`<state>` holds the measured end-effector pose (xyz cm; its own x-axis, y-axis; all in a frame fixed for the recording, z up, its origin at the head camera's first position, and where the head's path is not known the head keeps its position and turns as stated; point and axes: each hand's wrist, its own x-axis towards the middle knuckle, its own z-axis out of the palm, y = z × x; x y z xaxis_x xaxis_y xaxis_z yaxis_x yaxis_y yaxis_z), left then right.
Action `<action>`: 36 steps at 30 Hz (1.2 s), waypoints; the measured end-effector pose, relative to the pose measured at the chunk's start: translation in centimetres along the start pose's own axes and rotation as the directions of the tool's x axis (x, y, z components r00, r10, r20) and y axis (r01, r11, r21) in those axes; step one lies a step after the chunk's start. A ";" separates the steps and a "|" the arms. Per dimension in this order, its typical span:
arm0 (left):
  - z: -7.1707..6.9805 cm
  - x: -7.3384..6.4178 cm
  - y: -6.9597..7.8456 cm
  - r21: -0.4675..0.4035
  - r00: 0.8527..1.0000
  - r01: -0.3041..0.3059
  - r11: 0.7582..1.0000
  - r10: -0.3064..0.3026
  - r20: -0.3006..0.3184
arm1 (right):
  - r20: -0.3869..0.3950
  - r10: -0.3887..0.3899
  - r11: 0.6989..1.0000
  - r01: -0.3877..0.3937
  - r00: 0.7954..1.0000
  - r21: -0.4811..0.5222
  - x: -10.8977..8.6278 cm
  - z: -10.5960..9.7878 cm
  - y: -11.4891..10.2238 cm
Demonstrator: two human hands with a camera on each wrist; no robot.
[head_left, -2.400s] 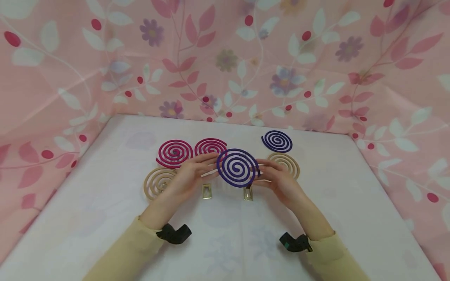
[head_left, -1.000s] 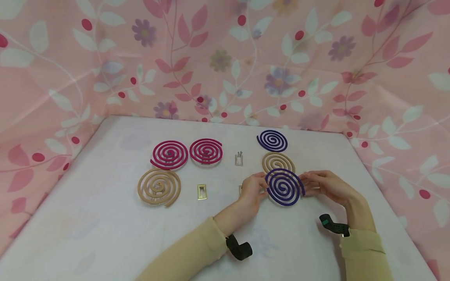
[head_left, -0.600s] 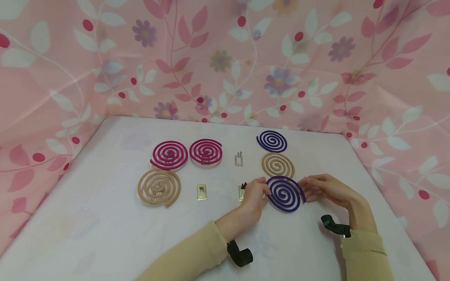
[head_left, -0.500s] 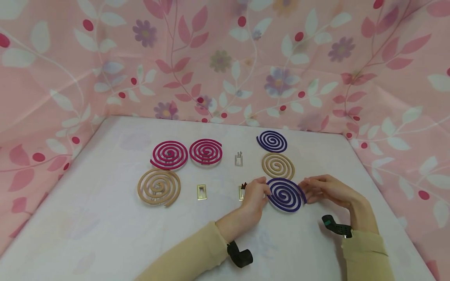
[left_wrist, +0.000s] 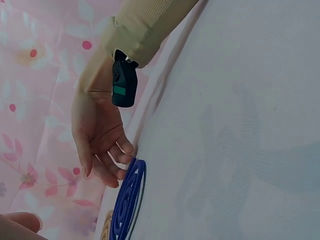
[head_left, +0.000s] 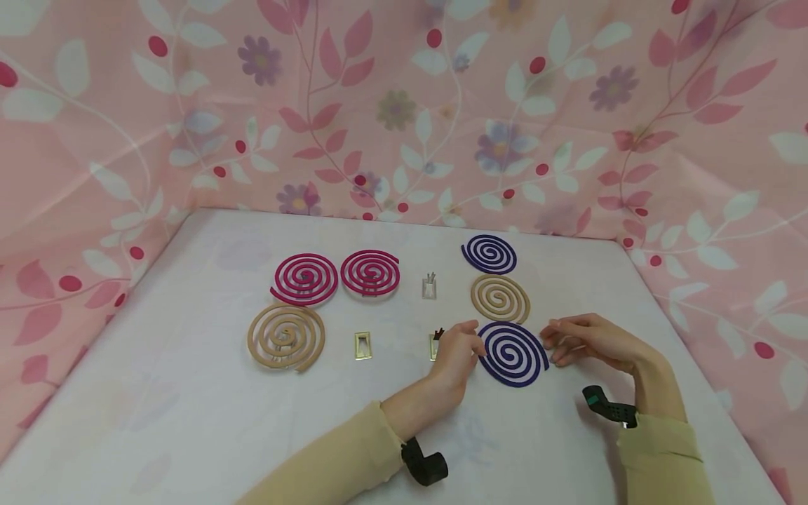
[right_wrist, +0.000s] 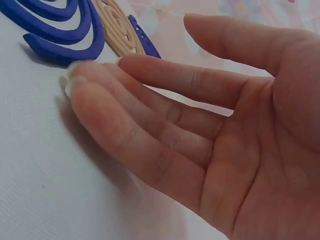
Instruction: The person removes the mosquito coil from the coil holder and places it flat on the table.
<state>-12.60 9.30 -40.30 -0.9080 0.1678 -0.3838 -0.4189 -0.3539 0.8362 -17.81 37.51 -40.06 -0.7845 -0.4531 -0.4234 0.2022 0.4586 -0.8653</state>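
Observation:
A dark purple mosquito coil (head_left: 513, 354) lies flat on the white table between my hands, in front of a tan mosquito coil (head_left: 500, 299). My left hand (head_left: 456, 354) is at its left edge with loosely bent fingers; whether a fingertip touches it I cannot tell. On the other side, my right hand (head_left: 590, 342) is just off the coil's right edge, palm inward. Its fingers (right_wrist: 145, 145) hold nothing in the right wrist view. The left wrist view shows the purple coil (left_wrist: 127, 200) edge-on beside the right hand (left_wrist: 100, 135).
Another purple coil (head_left: 489, 254) lies farther back. Magenta coils (head_left: 306, 279) and a tan coil (head_left: 286, 337) sit on small metal stands at left. Bare stands are a silver one (head_left: 429, 287), a gold one (head_left: 362, 346) and another gold one (head_left: 433, 346), partly hidden by my left hand.
Both hands carried the purple coil from the middle to the right and lowered it onto the table. The right fingers have since drawn off its edge, and the left fingers have loosened.

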 end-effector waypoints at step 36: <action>-0.5 0.5 0.0 0.035 0.999 -0.013 0.999 0.012 0.038 | -0.018 -0.041 0.999 0.041 0.999 -0.027 -0.3 0.3 -1.1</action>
<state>-13.02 8.93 -40.71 -0.9121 0.1987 -0.3587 -0.4065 -0.3233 0.8545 -17.65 36.94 -39.11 -0.8025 -0.4578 -0.3827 0.1541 0.4606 -0.8741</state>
